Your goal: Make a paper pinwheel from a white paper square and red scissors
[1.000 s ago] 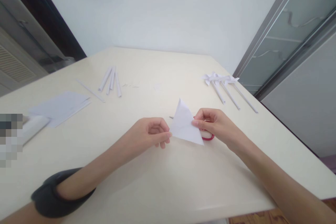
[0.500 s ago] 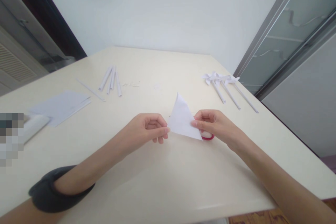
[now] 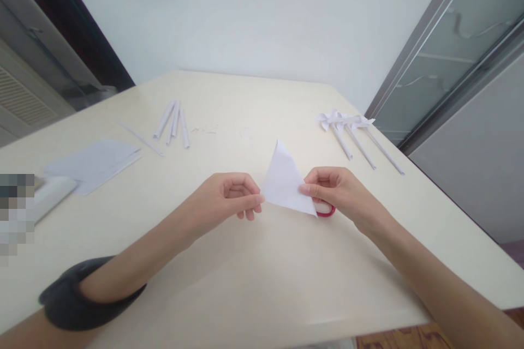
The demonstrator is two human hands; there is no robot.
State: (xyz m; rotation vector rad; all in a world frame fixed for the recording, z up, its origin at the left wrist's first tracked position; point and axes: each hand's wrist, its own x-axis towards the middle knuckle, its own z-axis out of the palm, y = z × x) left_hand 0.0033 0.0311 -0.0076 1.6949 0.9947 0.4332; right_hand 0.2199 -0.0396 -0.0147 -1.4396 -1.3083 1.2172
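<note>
A white sheet of paper folded into a triangle (image 3: 284, 180) is held up over the table, its peak pointing away from me. My left hand (image 3: 235, 196) pinches the left corner between thumb and forefinger. On the right edge, my right hand (image 3: 331, 191) grips the paper with its thumb on top and fingers behind. Just beneath my right hand a red loop (image 3: 327, 211), like a scissors handle, shows on the table. The rest of that red-handled thing is hidden by the paper and the hand.
Several rolled paper tubes (image 3: 174, 120) lie at the back left, with a thin paper stick (image 3: 143, 139) and stacked paper sheets (image 3: 96, 166) nearer. Paper pinwheels (image 3: 346, 122) on sticks lie at the right. Small paper scraps (image 3: 204, 130) sit mid-table. A wall bounds the back.
The view has shifted slightly. Both hands hold the folded paper in nearly the same way as before.
</note>
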